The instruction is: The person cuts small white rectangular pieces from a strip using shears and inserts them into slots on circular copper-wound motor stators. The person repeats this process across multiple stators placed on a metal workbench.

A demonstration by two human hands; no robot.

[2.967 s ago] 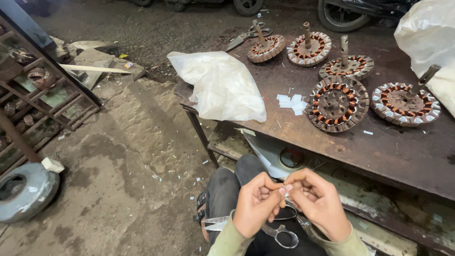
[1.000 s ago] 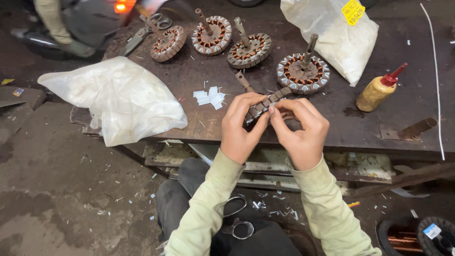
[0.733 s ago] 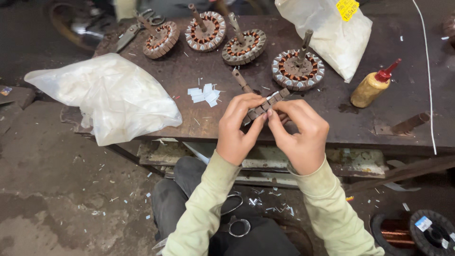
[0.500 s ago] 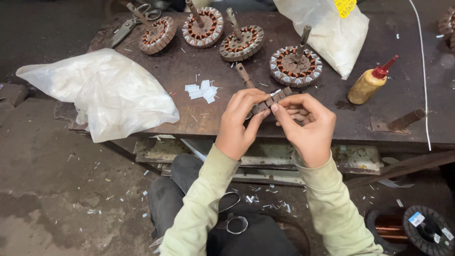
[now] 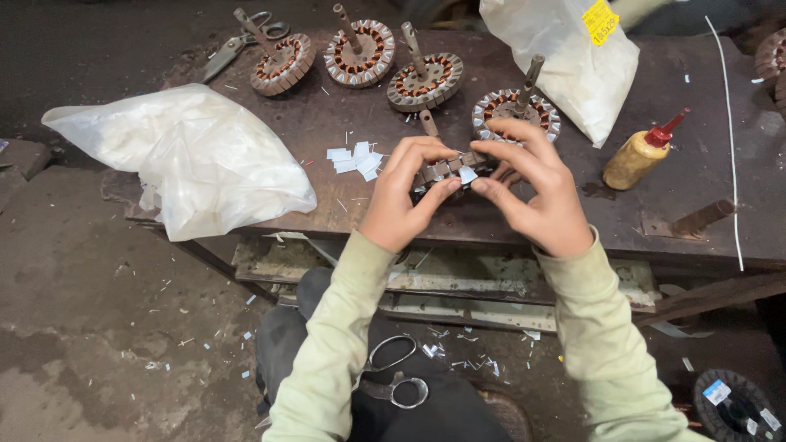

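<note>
Head view looks straight down on both hands, raised just over the near edge of the dark rusty metal workbench (image 5: 344, 139). My left hand (image 5: 405, 192) and right hand (image 5: 532, 192) are drawn in toward each other, fingers curled, pinching between them a round grey steel motor stator with copper windings (image 5: 449, 170). The right thumb and forefinger press a small white paper slip (image 5: 467, 174) against its rim — it looks like an insulating strip going into one of the slots, though the slot itself is too small to make out.

I judge the step in hand to be seating that slip. The next move calls for a steady pinch from the left hand while the right fingertips push the paper home without creasing it, then a small turn of the stator to the neighbouring slot.

Just beyond the left hand lies a small heap of cut white paper slips (image 5: 354, 159). Beyond both hands stand four more wound stators with upright shafts (image 5: 426, 82). Off to the right of the right hand sits a yellow squeeze bottle with a red nozzle (image 5: 639, 155); to the left of the left hand, a crumpled white plastic bag (image 5: 196, 160). Below the wrists, steel scissors (image 5: 393, 372) rest on my lap.
</note>
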